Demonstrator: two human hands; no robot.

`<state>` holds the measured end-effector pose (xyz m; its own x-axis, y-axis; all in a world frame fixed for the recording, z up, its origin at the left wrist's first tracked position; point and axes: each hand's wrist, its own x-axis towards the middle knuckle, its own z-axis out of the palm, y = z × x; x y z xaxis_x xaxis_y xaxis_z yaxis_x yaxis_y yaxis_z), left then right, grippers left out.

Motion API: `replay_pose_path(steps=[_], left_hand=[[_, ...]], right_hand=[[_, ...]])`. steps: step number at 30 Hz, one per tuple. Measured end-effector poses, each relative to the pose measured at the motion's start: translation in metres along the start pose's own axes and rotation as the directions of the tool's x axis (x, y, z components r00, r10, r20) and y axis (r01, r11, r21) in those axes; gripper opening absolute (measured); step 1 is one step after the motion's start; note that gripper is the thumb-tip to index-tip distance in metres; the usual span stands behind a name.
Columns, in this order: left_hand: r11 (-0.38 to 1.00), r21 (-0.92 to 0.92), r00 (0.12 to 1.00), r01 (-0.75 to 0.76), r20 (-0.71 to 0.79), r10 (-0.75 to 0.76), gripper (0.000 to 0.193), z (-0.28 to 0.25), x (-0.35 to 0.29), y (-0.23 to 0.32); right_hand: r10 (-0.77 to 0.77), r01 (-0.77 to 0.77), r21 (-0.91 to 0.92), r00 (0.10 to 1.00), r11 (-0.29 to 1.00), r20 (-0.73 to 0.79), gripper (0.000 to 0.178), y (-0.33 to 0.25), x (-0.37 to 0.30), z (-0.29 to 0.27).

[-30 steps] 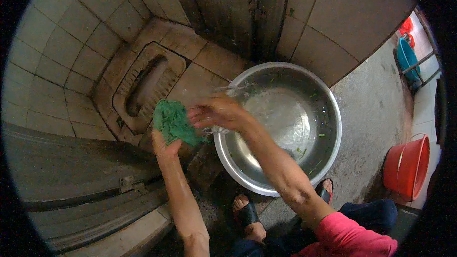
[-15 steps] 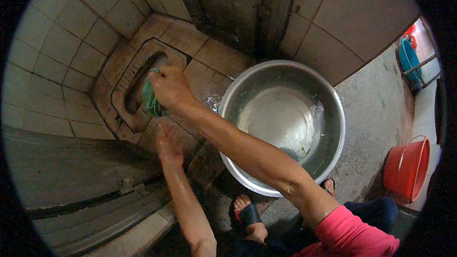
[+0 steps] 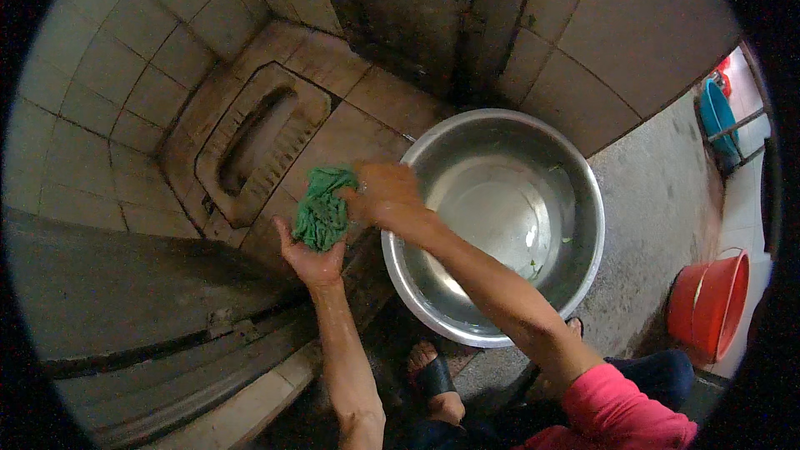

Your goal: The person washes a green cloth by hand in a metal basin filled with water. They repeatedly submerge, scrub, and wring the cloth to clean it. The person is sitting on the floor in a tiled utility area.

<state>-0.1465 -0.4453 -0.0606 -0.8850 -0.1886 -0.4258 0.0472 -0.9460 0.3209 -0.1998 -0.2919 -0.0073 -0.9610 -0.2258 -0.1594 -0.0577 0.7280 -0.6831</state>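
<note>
Two bare hands meet over a wet tiled floor at the centre of the frame, sharing a bundle of green leafy vegetables [image 3: 321, 210]. Left hand [image 3: 310, 257], rising from the lower edge, lies palm up beneath the bundle with fingers cupped around its underside. Right hand [image 3: 385, 196], reaching across from the lower right in a pink sleeve [image 3: 625, 412], closes over the bundle's right side, fingers curled against the greens; motion blur hides how tightly it presses. The bundle hangs just left of a large steel basin [image 3: 500, 225] that fills the middle of the picture, its bottom bare save for a few green scraps near the right wall. To the upper left, a floor-level squat pan [image 3: 254, 142] is set into the tiles, close beside the greens. A red bucket [image 3: 708, 300] stands at the right edge, a blue tub [image 3: 717, 117] above it, and a foot in a dark sandal [image 3: 433, 379] shows below the basin.

Squeezing appears to be the step in hand. Doing it well likely means keeping the lower palm fully under the bundle so no leaves slip out, pressing evenly rather than twisting hard, which could bruise or tear the stems, and holding the greens clear of the floor and the pan rim.
</note>
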Motion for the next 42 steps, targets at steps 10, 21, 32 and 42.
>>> replay_pose_path(steps=[10,21,32,42], left_hand=[[0.968,-0.118,0.966,0.22,0.163,-0.2,0.043,-0.023,0.02,-0.004],[0.955,0.234,0.983,0.183,-0.072,-0.17,0.044,0.01,0.001,-0.001],[0.899,0.43,0.964,-0.08,0.261,-0.04,0.055,-0.009,-0.021,0.01],[0.962,-0.18,0.966,0.203,0.197,-0.167,0.06,-0.03,-0.018,0.028]], right_hand=[[0.484,-0.358,0.66,0.875,0.661,-0.01,0.023,0.217,-0.029,0.049],[-0.043,0.117,0.219,0.948,0.969,-0.314,0.043,-0.008,0.042,0.079],[-0.023,0.001,0.205,0.994,0.979,0.105,0.055,-0.054,0.015,0.088],[-0.046,0.108,0.212,0.959,0.971,-0.28,0.062,-0.083,-0.017,0.114]])
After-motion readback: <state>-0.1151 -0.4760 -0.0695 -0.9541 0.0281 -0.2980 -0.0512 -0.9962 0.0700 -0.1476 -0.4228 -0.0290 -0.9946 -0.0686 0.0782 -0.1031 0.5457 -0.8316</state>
